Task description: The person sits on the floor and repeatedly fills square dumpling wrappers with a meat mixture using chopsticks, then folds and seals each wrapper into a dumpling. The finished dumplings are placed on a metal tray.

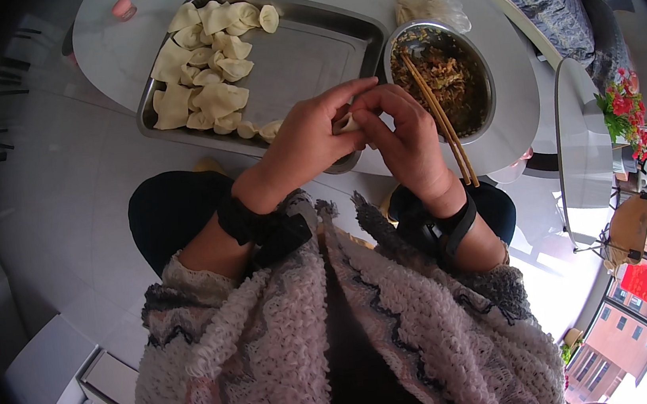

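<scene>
Between my two hands is a small dough dumpling [344, 123], mostly hidden by the fingers. My left hand [315, 125] grips it from the left, above the near edge of a metal tray. The fingertips of my right hand [402, 127] pinch its other side, close to the bowl. On the left half of the metal tray [306, 54] lie several folded dumplings [222, 100] and flat dough wrappers [170, 61]. A steel bowl of chopped filling [444, 77] stands at the tray's right, with a pair of wooden chopsticks [440, 120] resting across its near rim.
Tray and bowl stand on a pale oval table [505, 115]. Behind the bowl lies a clear plastic bag [430, 7] with pale contents. A small pink-lidded jar [124, 9] sits at the far left. To the right are a glass-like panel [583, 142] and red flowers [627, 107].
</scene>
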{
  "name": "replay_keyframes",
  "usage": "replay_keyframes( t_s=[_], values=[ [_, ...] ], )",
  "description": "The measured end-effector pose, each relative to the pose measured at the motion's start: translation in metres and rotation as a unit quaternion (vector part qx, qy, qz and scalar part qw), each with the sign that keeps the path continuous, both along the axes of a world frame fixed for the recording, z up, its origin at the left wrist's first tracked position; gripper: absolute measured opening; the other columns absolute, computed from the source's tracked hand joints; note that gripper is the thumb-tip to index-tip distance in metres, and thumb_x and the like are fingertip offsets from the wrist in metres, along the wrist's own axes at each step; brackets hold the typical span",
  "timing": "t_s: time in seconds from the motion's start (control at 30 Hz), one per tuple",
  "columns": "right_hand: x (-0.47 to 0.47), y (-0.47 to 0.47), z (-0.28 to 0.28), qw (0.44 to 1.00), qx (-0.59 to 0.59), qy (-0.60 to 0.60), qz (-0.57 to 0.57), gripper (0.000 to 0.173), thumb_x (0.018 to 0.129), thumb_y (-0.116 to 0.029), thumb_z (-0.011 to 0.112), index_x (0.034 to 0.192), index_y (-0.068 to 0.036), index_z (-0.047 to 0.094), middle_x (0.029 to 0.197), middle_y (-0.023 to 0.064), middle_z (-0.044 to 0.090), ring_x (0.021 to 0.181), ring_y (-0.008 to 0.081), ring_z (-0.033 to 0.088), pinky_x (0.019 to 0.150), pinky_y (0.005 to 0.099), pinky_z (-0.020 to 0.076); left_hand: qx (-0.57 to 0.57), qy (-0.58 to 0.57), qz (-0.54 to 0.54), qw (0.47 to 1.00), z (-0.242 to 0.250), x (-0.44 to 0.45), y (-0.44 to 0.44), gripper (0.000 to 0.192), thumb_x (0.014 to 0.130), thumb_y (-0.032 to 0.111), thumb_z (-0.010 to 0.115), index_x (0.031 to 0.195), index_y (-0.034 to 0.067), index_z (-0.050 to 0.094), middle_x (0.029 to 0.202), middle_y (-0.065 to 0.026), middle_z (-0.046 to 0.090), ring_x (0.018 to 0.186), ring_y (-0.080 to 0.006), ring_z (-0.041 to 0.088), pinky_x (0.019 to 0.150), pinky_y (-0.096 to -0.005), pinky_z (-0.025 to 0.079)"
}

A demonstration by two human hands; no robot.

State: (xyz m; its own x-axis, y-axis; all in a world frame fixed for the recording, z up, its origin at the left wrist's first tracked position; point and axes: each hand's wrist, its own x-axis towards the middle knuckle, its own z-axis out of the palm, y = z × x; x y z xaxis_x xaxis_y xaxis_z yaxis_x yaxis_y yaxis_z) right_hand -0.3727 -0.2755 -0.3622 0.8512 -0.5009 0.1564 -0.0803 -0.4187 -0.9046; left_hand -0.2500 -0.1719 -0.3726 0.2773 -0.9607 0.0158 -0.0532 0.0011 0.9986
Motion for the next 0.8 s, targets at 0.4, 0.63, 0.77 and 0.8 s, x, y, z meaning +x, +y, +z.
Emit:
replay_keyframes(
  t_s=[0.4, 0.63, 0.77, 0.8],
  values=[
    [0.002, 0.0006, 0.0045, 1.0, -0.002, -0.022, 0.017, 0.011, 0.078, -0.002, 0.062, 0.089, -0.004, 0.065, 0.087, 0.0089, 0.06, 0.079, 0.022, 0.059, 0.066, 0.0298, 0.0493, 0.018, -0.037, 0.005, 0.999, -0.0006, 0.0022, 0.0019, 0.063, 0.074, -0.009, 0.06, 0.132, 0.012, 0.045, 0.092, 0.0005, 0.06, 0.075, -0.0038, 0.051, 0.067, -0.02, 0.045],
    [0.0021, 0.0013, 0.0041, 1.0, 0.031, 0.004, -0.001, 0.006, 0.079, -0.003, 0.061, 0.085, -0.002, 0.062, 0.082, 0.0093, 0.058, 0.075, 0.0226, 0.057, 0.067, 0.0309, 0.0466, 0.012, -0.047, 0.002, 0.999, 0.0051, 0.0005, 0.0008, 0.062, 0.073, -0.006, 0.062, 0.131, 0.013, 0.047, 0.087, 0.0019, 0.059, 0.071, -0.0043, 0.048, 0.064, -0.0203, 0.044],
    [0.0007, 0.0046, 0.0022, 0.998, 0.035, 0.029, -0.034, 0.005, 0.081, -0.001, 0.058, 0.085, -0.001, 0.061, 0.085, 0.0104, 0.059, 0.078, 0.0221, 0.058, 0.069, 0.03, 0.0465, -0.016, -0.048, -0.001, 0.999, 0.0024, 0.0002, 0.0003, 0.062, 0.075, -0.005, 0.062, 0.132, 0.011, 0.045, 0.089, 0.0017, 0.059, 0.074, -0.0045, 0.05, 0.066, -0.0204, 0.045],
    [0.0008, 0.005, 0.0018, 0.997, 0.06, 0.009, -0.036, 0.006, 0.083, -0.001, 0.057, 0.088, -0.001, 0.061, 0.087, 0.0102, 0.06, 0.079, 0.0211, 0.058, 0.07, 0.0294, 0.0464, -0.02, -0.05, -0.003, 0.999, 0.0022, 0.0002, -0.0004, 0.061, 0.076, -0.005, 0.062, 0.132, 0.01, 0.044, 0.09, 0.0013, 0.059, 0.076, -0.0045, 0.052, 0.067, -0.0204, 0.046]
  ],
)
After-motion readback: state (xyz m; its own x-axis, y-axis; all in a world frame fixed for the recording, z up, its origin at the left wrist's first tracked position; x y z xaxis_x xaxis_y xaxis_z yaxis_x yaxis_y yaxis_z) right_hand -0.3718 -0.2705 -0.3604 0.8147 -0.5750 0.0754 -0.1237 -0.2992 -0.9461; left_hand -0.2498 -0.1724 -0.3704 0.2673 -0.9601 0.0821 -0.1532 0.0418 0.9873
